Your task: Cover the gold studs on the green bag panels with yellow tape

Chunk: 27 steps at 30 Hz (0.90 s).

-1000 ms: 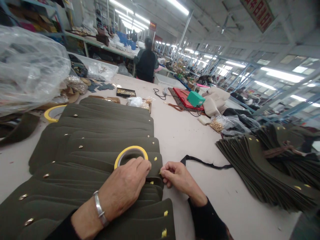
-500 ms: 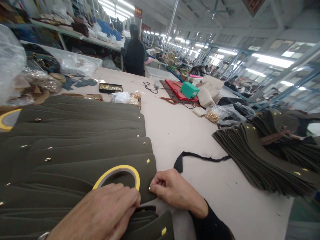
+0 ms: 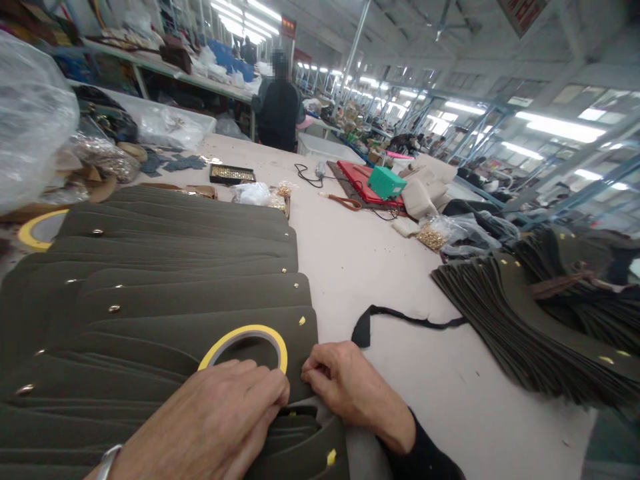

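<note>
My left hand (image 3: 213, 410) is closed around the near side of a roll of yellow tape (image 3: 240, 333), which stands tilted over the dark olive panels. Under it, several flat panels (image 3: 200, 293) with rounded ends lie overlapping, some bearing small gold studs (image 3: 115, 309). A little yellow tape piece (image 3: 302, 321) sticks near the corner of one panel. My right hand (image 3: 345, 380) pinches thumb and fingers together at that panel's right edge; what lies between the fingertips is hidden. Another yellow tape piece (image 3: 331, 457) shows on a nearer panel.
A black strip (image 3: 363, 329) lies beyond my right hand. Fanned olive panels (image 3: 500, 320) are stacked at the right. Farther back are a green box (image 3: 387, 181), a tray of gold parts (image 3: 233, 175) and plastic bags (image 3: 35, 120). A person (image 3: 277, 110) is across the table.
The view has shifted slightly, so things appear a little farther right. A gold spot seen earlier at my right fingertips is now out of sight. Both hands keep nearly the same pose.
</note>
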Motion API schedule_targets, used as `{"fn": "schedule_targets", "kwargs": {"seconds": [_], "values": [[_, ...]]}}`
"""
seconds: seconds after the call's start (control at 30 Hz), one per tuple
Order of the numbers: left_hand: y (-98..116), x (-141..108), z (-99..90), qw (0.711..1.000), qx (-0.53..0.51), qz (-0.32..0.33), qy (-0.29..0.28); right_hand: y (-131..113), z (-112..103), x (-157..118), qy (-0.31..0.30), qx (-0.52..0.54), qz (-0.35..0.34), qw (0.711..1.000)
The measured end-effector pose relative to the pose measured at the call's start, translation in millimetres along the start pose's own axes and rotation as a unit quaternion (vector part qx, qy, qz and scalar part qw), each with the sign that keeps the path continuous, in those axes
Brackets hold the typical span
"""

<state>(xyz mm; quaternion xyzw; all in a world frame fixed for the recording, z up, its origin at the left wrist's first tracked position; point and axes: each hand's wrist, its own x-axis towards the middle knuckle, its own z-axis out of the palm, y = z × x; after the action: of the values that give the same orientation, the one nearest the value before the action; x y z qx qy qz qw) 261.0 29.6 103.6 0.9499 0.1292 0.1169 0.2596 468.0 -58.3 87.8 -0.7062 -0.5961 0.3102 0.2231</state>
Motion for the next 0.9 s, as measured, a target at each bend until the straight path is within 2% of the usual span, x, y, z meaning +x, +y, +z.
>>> {"fn": "schedule_targets", "kwargs": {"seconds": [0.07,0.17,0.3,0.43,0.63,0.9], "values": [[-0.3,-0.2,0.1,1.0,0.002,0.002,0.006,5.4,-2.8,1.3,-0.027,0.068,0.029,0.997],[-1.5,0.1,1.0,1.0,0.004,0.005,0.005,14.5,-6.4,2.9,-0.095,0.181,0.085,0.975],[-2.5,1.1,1.9,1.0,0.005,0.004,-0.011,20.4,-9.1,3.0,-0.092,0.187,0.074,0.975],[-2.6,1.2,2.2,0.999,0.003,-0.004,-0.039,19.8,-10.5,2.0,-0.123,0.227,0.093,0.962],[-0.8,-0.6,1.9,0.999,0.011,-0.006,-0.029,5.6,-10.1,0.3,-0.063,0.088,0.019,0.994],[-1.2,1.3,1.4,1.0,-0.002,-0.004,-0.008,-1.8,2.4,0.4,-0.019,-0.032,-0.013,0.999]]}}
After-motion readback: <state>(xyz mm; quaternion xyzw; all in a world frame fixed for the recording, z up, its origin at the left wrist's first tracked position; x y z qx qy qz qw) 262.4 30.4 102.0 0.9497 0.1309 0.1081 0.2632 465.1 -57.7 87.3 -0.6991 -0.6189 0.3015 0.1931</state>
